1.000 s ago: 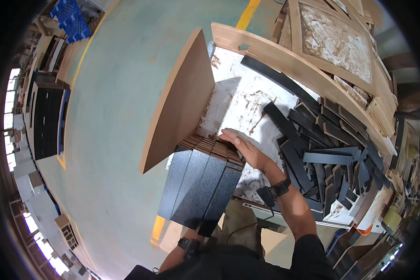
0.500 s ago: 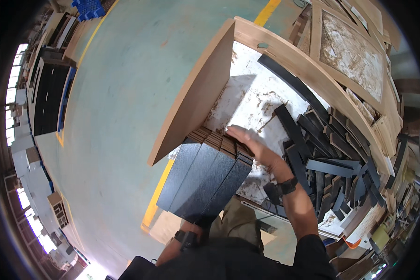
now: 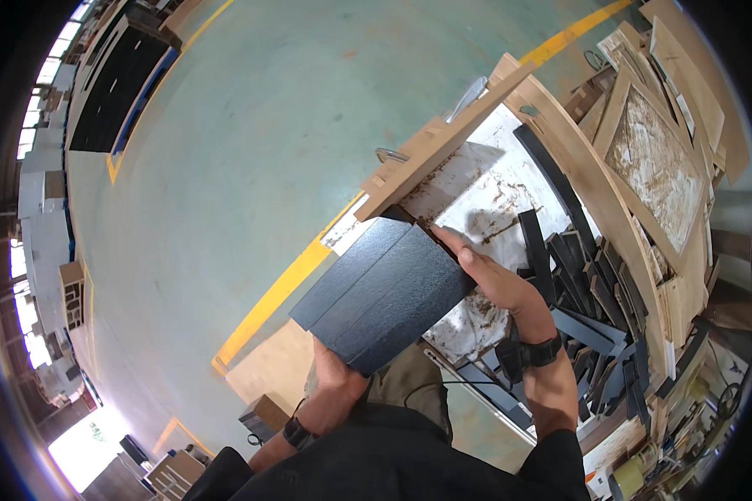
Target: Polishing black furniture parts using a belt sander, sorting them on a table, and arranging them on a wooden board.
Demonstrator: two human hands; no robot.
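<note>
1. Far left: black stack (image 3: pixel 121 88) on the floor; sits higher in view than half a second ago, the whole scene having swung round.
2. Yellow floor line (image 3: pixel 280 301): runs diagonally past the boards; a longer stretch is exposed than before.
3. Left hand (image 3: pixel 338 371): grip holds the lower, near end of the dark boards (image 3: pixel 384 284), fingers passing underneath and hidden. Earlier only the wrist region was clear; the back of the hand now shows.
4. Dark boards: held together in a block between the two hands, in front of the body, tilted. Broad dark faces are up; the row of brown ends visible earlier is now nearly all out of sight.
5. Upright wooden panel (image 3: pixel 451 138): just beyond the far end of the boards. Seen mainly along its top edge now; its broad inner face showed earlier.
6. Right hand (image 3: pixel 497 280): grip unclosed, fingers extended flat along the right, far edge of the boards, touching, as before.
7. White platform (image 3: pixel 476 179): stained, bare patch beyond the right hand.
8. Loose dark strips (image 3: pixel 597 288): jumbled on the platform, right of the hand.
</note>
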